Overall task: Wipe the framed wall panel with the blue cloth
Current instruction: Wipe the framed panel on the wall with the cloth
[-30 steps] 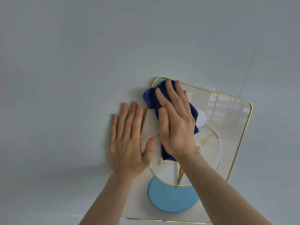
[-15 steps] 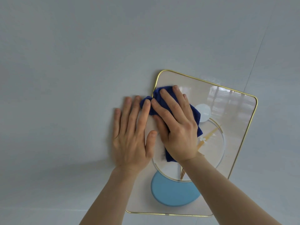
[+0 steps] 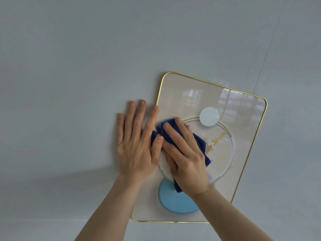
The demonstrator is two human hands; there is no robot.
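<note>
A glossy beige wall panel [image 3: 187, 94] with a thin gold frame hangs tilted on the pale grey wall. It shows a white disc, a thin ring with gold lines and a light blue circle. My right hand [image 3: 185, 157] presses a dark blue cloth [image 3: 202, 145] flat against the panel's left middle, over the ring. My left hand [image 3: 137, 141] lies flat with fingers spread on the wall, straddling the panel's left edge, its thumb touching the cloth.
The pale grey wall [image 3: 78, 66] surrounds the panel on all sides. A thin seam [image 3: 267, 53] runs down the wall at the upper right.
My right hand has slid the cloth downward from the panel's top left corner to its left middle. The upper part of the panel has come into view. My left hand stays flat.
</note>
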